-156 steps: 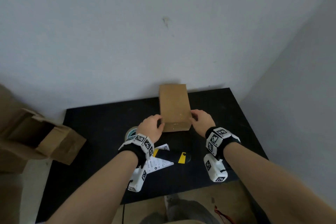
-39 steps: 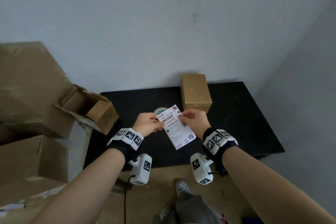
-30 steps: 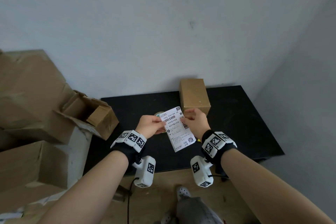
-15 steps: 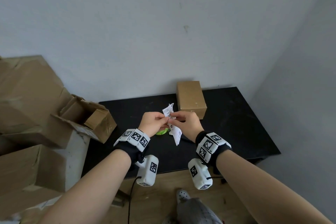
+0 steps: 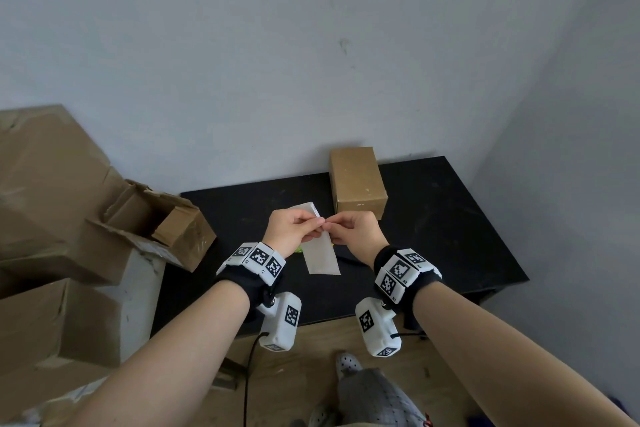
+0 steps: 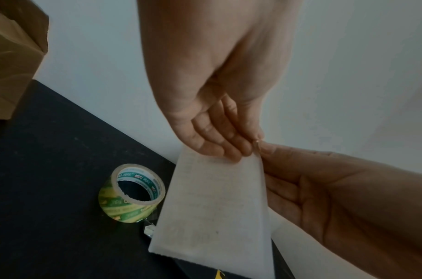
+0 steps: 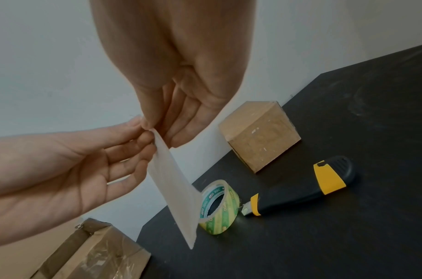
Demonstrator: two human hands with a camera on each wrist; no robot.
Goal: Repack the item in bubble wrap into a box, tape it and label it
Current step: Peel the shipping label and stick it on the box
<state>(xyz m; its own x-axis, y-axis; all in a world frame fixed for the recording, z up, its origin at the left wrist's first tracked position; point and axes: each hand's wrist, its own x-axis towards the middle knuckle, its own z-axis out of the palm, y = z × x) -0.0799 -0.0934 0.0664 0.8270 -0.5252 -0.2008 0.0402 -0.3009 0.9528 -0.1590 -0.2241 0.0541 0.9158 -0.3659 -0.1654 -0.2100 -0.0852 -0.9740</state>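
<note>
Above the black table [image 5: 450, 218], both hands hold a white shipping label [image 5: 320, 253] by its top edge. Its blank back faces me and it hangs downward. My left hand [image 5: 311, 224] pinches the top corner, and my right hand [image 5: 334, 227] pinches the same corner from the right, fingertips almost touching. The left wrist view shows the left fingers [image 6: 217, 149] on the label [image 6: 217, 203]. In the right wrist view the label [image 7: 176, 188] appears edge-on. The closed brown box [image 5: 356, 184] stands at the table's back by the wall, apart from both hands.
A roll of clear tape [image 7: 219, 205] with green print and a black-and-yellow utility knife [image 7: 300, 188] lie on the table under the hands. Stacked cardboard cartons [image 5: 52, 218], one open [image 5: 156, 218], crowd the left side. A wall bounds the right.
Both hands left the box and lifted the label. Within the last second it turned from printed side up to blank back facing me, and both hands met at its top corner.
</note>
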